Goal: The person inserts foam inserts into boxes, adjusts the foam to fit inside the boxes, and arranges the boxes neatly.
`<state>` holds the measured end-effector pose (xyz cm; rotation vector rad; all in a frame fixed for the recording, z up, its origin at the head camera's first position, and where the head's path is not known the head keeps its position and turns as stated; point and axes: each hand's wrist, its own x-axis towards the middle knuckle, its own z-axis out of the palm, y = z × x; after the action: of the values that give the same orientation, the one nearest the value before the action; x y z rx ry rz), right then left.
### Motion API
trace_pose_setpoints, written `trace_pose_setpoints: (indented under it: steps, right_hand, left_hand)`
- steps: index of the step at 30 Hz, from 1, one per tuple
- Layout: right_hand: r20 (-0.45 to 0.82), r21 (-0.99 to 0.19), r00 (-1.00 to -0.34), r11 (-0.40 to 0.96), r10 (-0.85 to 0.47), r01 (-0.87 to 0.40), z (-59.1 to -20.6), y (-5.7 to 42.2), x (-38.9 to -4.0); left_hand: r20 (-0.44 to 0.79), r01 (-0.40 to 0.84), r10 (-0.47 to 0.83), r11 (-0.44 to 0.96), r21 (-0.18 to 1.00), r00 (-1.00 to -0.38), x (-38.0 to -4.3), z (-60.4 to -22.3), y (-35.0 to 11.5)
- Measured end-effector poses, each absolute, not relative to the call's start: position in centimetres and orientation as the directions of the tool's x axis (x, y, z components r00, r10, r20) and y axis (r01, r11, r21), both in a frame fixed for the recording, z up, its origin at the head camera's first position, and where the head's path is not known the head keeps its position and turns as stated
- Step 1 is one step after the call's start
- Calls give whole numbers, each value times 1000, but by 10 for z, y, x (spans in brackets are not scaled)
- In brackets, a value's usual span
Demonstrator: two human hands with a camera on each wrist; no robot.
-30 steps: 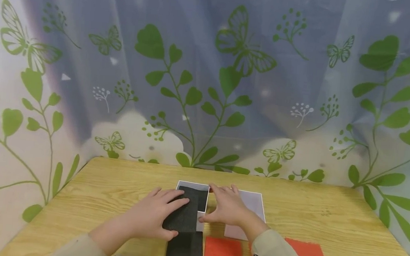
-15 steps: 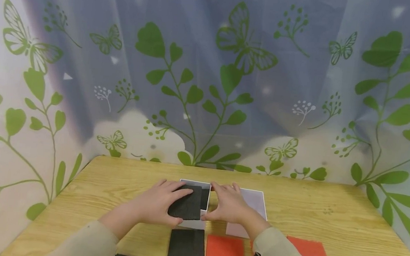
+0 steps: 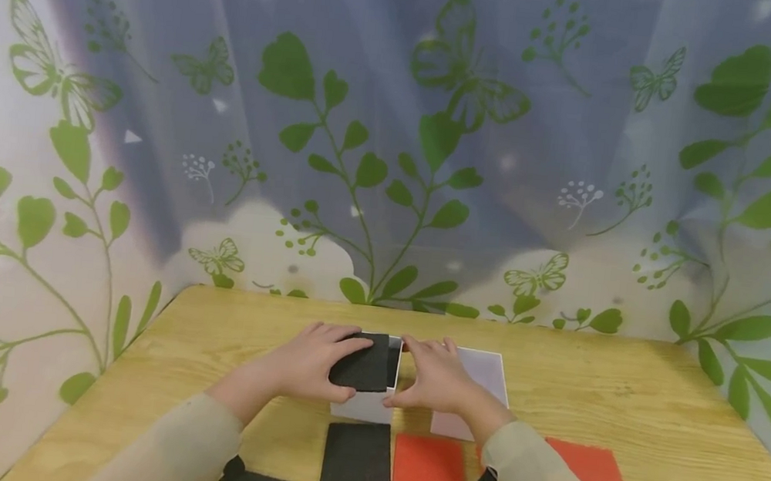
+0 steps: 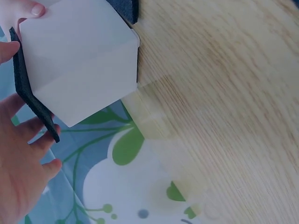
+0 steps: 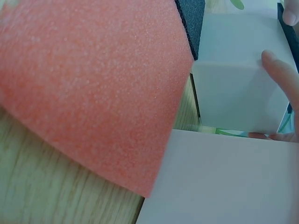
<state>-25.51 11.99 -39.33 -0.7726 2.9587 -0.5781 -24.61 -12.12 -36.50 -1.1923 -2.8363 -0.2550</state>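
White boxes [image 3: 362, 406]: 2 | black sheets [image 3: 366, 366]: 4 visible | red sheets [image 3: 429, 475]: 2 clear, further red partly hidden, total uncertain | sleeves [image 3: 171, 440]: 2 | table [image 3: 245, 320]: 1 | patterned curtain [image 3: 394, 148]: 1

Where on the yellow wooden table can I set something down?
Bare table lies left of the left hand and right of the right square white box, behind the rightmost red foam square. Crowded: front centre, a black foam square beside another red one.

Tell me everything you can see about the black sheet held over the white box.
The black sheet is thin, matte and four-sided, resembling foam or felt. It bends slightly, covering most of the top of the white box but leaving a strip open at the right. The left hand holds its edges; whether it rests fully on the rim is unclear.
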Motion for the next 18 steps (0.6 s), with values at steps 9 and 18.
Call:
trace_pose_setpoints:
  steps: [9,18]
  right_hand:
    - [73,-364,-870,798,-488,-479,-393,122,-254]
    - [93,-344,-861,795,-500,-499,-393,123,-255]
  left_hand:
    - [81,709,706,691,143,-704,-253,-359,-115]
    - [63,712,712,684,159,-699,-257,-360,-111]
